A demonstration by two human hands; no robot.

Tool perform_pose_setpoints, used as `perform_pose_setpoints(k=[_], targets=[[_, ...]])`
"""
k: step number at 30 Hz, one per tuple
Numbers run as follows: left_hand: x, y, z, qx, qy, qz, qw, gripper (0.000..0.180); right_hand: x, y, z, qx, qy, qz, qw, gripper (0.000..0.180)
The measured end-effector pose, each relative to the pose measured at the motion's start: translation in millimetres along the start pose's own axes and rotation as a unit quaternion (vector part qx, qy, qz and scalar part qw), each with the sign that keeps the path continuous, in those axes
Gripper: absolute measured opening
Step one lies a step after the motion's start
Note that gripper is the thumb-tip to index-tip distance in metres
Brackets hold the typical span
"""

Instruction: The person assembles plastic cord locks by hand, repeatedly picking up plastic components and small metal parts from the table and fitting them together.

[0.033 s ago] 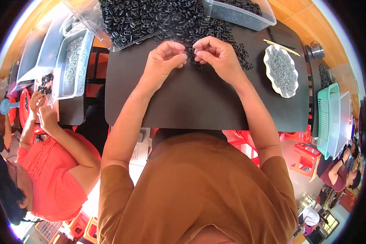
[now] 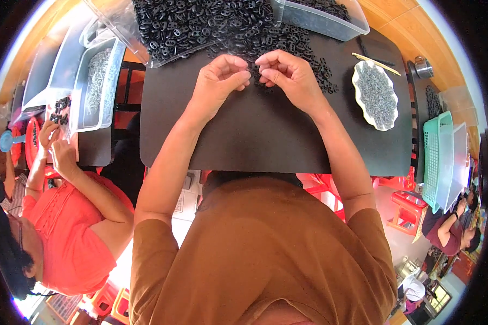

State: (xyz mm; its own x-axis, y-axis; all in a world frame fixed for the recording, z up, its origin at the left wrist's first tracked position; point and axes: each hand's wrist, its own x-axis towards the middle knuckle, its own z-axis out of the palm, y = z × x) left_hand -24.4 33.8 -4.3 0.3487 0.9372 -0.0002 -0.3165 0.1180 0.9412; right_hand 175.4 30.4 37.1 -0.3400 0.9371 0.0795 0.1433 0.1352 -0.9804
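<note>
My left hand (image 2: 218,82) and my right hand (image 2: 290,77) are raised over the far half of the dark table (image 2: 255,141), fingertips facing each other across a narrow gap. Thumb and fingers of each hand are curled together in a pinch. Anything between them is too small to make out. Just beyond the fingertips spreads a big heap of small black plastic pieces with two holes (image 2: 200,24), with loose ones trailing to the right. Off to the right stands a white scalloped dish (image 2: 358,96) full of small clear-grey pieces.
A clear tub of black pieces (image 2: 320,24) stands at the far right, near a wooden stick (image 2: 375,63) and a metal cup (image 2: 423,67). Green basket (image 2: 438,162) hangs past the right edge. At left, a co-worker in red (image 2: 87,233) handles black pieces beside a clear bin (image 2: 97,86).
</note>
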Motion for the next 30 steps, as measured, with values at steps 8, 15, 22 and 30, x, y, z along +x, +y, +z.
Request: perform_pose_setpoints(k=[8,15,22,30], targets=[[-1.1,-1.9,9.8,0.01,0.018,0.038,0.999,0.011,-5.8,5.0,11.4,0.052,0.018,0.025,0.998,0.011],[-4.1,-14.9,17.2,0.236,0.07,0.103,0.964,0.016,-7.2,16.4,10.4,0.149,0.029,0.054,0.987,0.011],[-1.7,-2.6,14.8,0.134,0.042,0.038,0.989,0.017,-7.3,6.4,-0.4,0.114,0.034,0.053,0.992,0.009],[-4.3,2.3,13.0,0.034,0.039,-0.038,0.998,0.011,-7.3,6.2,-5.2,0.062,0.049,-0.017,0.997,0.008]])
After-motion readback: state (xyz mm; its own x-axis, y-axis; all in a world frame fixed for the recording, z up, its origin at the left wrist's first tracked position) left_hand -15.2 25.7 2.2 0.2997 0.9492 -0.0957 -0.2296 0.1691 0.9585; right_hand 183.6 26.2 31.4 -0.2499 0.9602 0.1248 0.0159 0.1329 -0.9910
